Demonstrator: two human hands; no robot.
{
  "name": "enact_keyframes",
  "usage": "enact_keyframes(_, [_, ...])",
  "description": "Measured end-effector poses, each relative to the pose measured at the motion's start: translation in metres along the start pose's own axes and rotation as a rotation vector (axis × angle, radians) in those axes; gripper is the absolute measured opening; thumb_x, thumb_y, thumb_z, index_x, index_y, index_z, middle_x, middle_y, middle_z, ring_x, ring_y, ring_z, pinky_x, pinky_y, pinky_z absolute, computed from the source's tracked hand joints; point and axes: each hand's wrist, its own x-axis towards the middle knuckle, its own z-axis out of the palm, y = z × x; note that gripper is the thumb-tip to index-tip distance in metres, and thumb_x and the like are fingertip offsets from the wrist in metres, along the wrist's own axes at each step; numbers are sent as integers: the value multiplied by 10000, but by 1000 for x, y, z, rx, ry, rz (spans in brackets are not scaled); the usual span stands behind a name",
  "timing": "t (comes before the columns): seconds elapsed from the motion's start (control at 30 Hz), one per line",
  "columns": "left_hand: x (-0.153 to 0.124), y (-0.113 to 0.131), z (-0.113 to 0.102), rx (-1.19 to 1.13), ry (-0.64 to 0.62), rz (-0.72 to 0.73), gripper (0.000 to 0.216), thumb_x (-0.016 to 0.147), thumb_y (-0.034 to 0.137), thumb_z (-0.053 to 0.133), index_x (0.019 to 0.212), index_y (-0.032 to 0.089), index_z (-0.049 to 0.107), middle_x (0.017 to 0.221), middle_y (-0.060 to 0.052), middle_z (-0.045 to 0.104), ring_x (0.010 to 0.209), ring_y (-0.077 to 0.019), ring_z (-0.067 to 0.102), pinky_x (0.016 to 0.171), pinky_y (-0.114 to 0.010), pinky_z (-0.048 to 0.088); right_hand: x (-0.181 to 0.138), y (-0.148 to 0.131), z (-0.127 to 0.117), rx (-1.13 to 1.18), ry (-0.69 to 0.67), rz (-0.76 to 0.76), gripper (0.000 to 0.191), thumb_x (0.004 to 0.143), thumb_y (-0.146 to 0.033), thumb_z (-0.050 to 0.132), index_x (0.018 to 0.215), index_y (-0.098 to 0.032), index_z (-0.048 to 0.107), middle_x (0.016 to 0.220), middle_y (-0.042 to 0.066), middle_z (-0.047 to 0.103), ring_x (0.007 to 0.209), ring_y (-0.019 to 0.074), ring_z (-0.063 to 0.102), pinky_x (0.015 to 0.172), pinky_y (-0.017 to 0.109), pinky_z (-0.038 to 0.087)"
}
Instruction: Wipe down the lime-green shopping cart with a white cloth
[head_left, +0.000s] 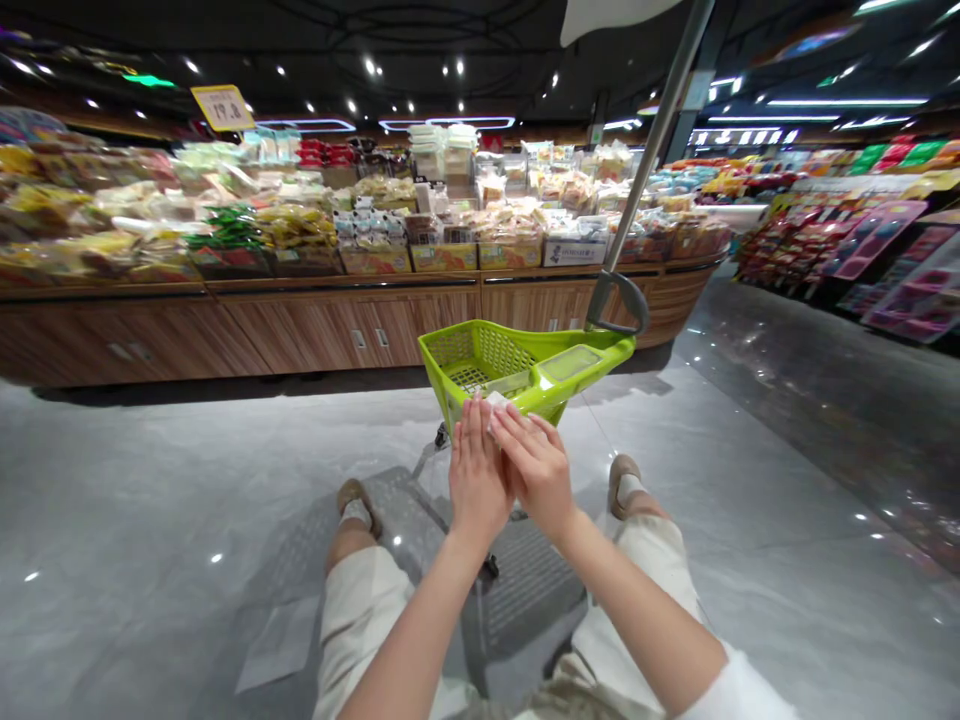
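A bright green shopping cart with a basket stands in front of me, its near rim level with my fingertips. My left hand lies flat at that rim, fingers stretched forward and side by side. Touching it, my right hand has its fingers bent over a small white tissue. Only a bit of the tissue shows; the rest is under the fingers. In the cart's upper part sits a clear-topped tray. Part of the near rim is covered by both hands.
A long wooden display counter piled with packaged snacks runs behind the cart. A grey pole with a dark handle rises at the cart's right end. Shelves of goods stand at far right, on a shiny grey floor.
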Motion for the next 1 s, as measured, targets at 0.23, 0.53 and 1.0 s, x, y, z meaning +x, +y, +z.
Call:
enact_keyframes(0.23, [2,0,-4,26,-29,10,758,954,177,401,1572,109,-33,1612,-187,277,1521,-243,170,1200,-470,298,2,30,-6,-126,128,251,512,939,-74,374,1385,-265,537,1376,49,616,1315,194,546,1155,468,269])
enact_keyframes(0.53, [1,1,-6,40,-38,5,746,959,176,392,1572,104,-26,1620,-177,261,1524,-233,158,1212,-450,277,3,24,-10,-122,50,161,538,933,-64,383,1407,-282,515,1382,38,611,1306,182,553,1189,470,213])
enact_keyframes(1.0, [1,2,-5,16,-21,-5,757,952,178,405,1573,108,-23,1614,-185,277,1521,-242,167,1211,-460,276,2,22,-9,-113,90,215,524,927,-71,386,1395,-257,534,1373,63,617,1319,194,541,1171,465,251])
